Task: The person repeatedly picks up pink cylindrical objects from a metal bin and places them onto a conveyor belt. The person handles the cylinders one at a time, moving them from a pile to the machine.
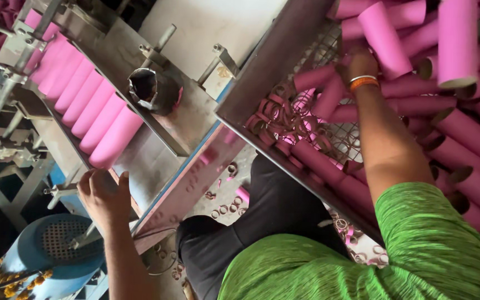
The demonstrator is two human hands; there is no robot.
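Note:
My right hand, with an orange and white bangle at the wrist, reaches into a metal bin heaped with pink cardboard tubes. It closes around one pink tube that sticks up out of the heap, and other tubes partly hide the fingers. My left hand sits at the lower left with its fingers curled over the edge of a sloping metal chute. A row of pink tubes lies side by side in that chute, just above the hand.
A dark hollow metal cylinder stands on the machine plate between chute and bin. Rods and brackets line the left side. A blue motor housing sits below my left hand. Short cut tube rings litter the bin's mesh floor and the ground.

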